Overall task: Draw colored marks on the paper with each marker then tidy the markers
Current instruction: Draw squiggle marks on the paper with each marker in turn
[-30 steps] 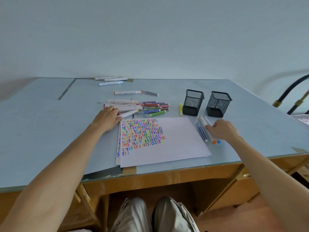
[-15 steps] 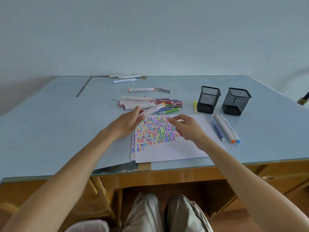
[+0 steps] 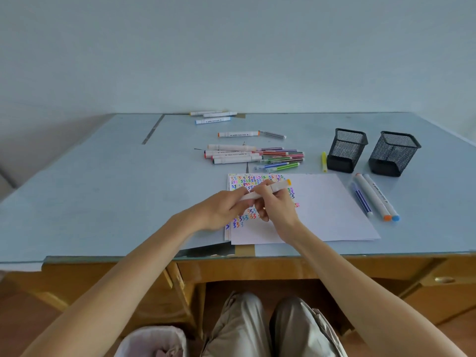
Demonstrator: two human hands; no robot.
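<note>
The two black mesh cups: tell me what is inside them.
Both black mesh cups look empty: light shows through the mesh and no marker pokes above either rim. Their solid bases hide the very bottom. Nearby markers lie on the table outside them.

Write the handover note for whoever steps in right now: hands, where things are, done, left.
Left hand and right hand both grip one white marker with a yellow end over the paper.
Paper: coloured squiggles fill its upper left; the rest is blank.
Three markers lie right of the paper; a pile lies behind it, with more markers farther back.
Both mesh cups look empty.
Done: many marks drawn.
Left: mark with this marker and any unused ones, then tidy all markers.
</note>
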